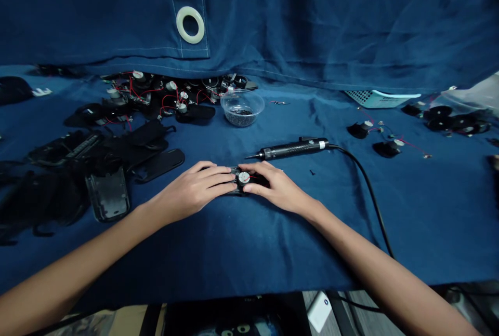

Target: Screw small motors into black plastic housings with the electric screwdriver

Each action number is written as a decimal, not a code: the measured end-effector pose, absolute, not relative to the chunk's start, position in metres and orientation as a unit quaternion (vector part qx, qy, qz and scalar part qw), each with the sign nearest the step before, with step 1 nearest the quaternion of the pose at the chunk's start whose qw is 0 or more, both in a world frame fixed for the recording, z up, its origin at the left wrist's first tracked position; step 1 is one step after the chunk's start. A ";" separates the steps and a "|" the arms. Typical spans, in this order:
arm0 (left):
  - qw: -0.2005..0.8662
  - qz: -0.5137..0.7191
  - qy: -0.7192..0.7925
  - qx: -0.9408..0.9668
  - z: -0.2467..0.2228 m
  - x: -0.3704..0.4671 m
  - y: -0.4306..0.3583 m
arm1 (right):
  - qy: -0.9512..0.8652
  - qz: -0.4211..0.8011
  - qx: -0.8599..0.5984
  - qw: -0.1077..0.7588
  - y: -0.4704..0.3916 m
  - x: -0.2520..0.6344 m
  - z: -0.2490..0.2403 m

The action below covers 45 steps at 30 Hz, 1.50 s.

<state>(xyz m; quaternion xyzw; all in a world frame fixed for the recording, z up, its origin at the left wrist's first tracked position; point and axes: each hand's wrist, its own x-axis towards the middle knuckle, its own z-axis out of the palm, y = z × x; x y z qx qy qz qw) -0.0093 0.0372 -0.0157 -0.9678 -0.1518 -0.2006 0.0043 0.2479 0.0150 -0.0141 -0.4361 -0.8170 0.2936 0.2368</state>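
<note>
While left hand point(197, 186) lies open on black casing point(236, 191), right hand point(278, 188) pinches round motor point(244, 178); casing probably light, stiff: hold rims, spare fragile red wire point(252, 176).

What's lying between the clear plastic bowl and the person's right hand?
The tip end of the black corded tool, on blue cloth, between bowl and right hand; the head view shows it.

The cloth point(241, 253) is plain blue, the curtain point(351, 19) blue with pale stitching and a cream ring point(181, 25). Near the cloth's middle, the case point(233, 192) is black, the motor point(244, 178) whitish, its wire point(252, 177) red, and the screwdriver point(292, 149) black with a white band. Toward the far right corner, the basket point(385, 100) is pale turquoise, dotted with holes.
</note>
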 end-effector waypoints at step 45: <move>-0.015 -0.203 -0.165 -0.965 -0.011 -0.007 0.032 | -0.816 0.239 -0.442 0.285 0.011 0.237 -0.010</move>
